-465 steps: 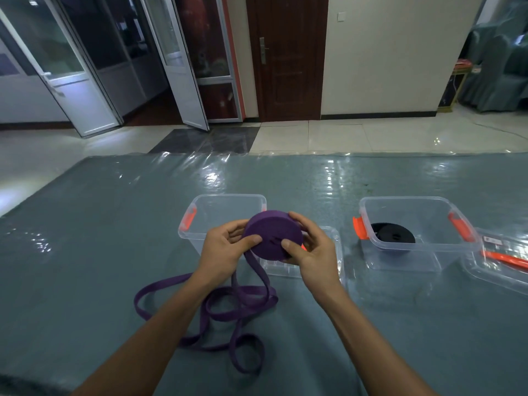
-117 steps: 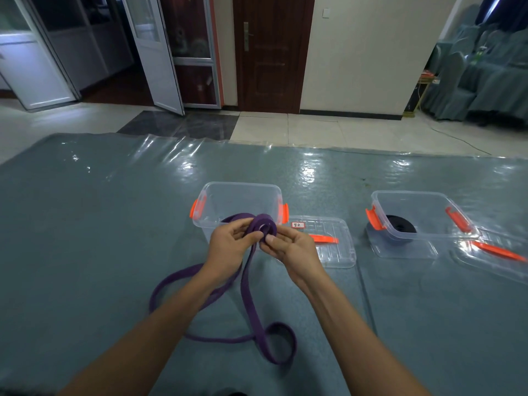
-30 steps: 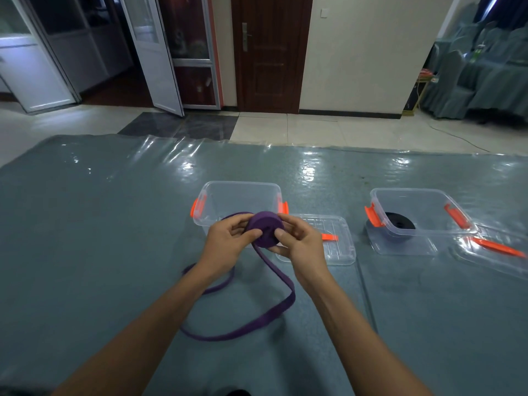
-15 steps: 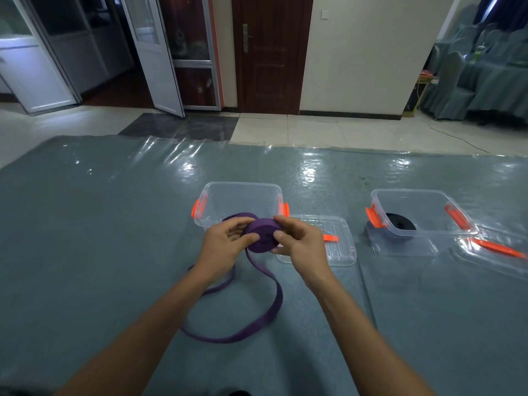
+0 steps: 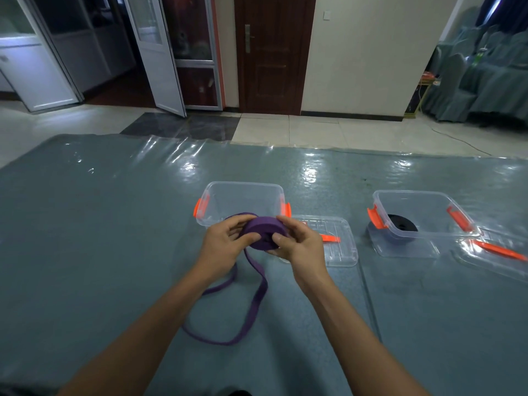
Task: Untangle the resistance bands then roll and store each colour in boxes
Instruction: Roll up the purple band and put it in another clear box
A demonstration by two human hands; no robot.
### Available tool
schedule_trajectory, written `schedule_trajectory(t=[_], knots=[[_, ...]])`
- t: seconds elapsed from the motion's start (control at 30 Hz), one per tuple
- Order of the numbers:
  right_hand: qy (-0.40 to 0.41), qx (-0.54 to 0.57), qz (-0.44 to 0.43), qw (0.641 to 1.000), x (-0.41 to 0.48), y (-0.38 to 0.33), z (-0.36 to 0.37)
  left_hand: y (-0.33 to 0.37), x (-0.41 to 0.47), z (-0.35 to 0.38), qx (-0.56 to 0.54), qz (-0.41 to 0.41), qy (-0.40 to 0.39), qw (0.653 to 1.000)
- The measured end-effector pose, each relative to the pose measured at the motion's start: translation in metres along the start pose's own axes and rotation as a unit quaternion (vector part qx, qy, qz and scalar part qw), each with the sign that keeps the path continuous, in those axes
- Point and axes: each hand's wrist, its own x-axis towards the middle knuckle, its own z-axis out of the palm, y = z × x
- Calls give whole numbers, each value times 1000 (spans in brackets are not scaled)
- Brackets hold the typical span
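Both hands hold a partly rolled purple resistance band point(image 5: 264, 232) just above the table. My left hand point(image 5: 225, 244) grips the roll from the left and my right hand point(image 5: 300, 244) pinches it from the right. The unrolled tail hangs down and loops on the table in front of me. Behind the roll stands a clear box with orange clips point(image 5: 243, 195), nothing visible inside it. A second clear box point(image 5: 423, 212) to the right holds a rolled black band point(image 5: 401, 224).
A clear lid point(image 5: 337, 247) lies right of the near box, partly behind my right hand. Another lid point(image 5: 497, 252) lies at the far right. The table point(image 5: 100, 224) wears a grey cloth under shiny plastic. Tiled floor and doors lie beyond its far edge.
The purple roll has grown thicker over the last second. The loose loop on the table has shortened and drawn in towards my hands.
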Motion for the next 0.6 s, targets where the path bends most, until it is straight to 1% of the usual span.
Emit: schedule_trajectory(t=[0.07,0.1,0.13,0.17,0.2,0.23,0.27,0.3,0.33,0.4,0.47,0.5,0.57,0.6], knots=[[-8,75,30,997,-4,7,0,-1,0,-1,-2,-10,9,1000],[-17,90,44,995,-6,10,0,-1,0,-3,8,-12,5,1000],[-25,81,48,995,-9,10,0,-1,0,-5,23,-13,-2,1000],[-33,29,29,999,-9,9,-2,-1,1,-8,42,-12,-14,999],[-44,-63,-15,997,-8,7,-4,0,0,-10,64,-8,-26,998],[-59,-182,-68,979,-5,4,-6,2,0,-12,85,0,-40,996],[-77,-287,-115,948,-4,1,-7,3,0,-12,100,8,-51,994],[-92,-349,-139,922,-2,-4,-8,4,1,-12,106,13,-57,993],[-100,-358,-133,919,0,-8,-7,5,1,-11,106,14,-57,993],[-89,-291,-94,948,3,-15,-8,6,0,-9,83,9,-43,996],[-52,-170,-42,983,4,-18,-8,6,0,-7,39,-2,-31,999],[-37,-113,-15,993,3,-17,-7,6,0,-7,18,-9,-25,999],[-19,-17,27,999,1,-12,-5,6,0,-7,3,-17,-12,1000],[-19,2,35,999,-1,-7,-4,5,0,-8,11,-18,-9,1000]])
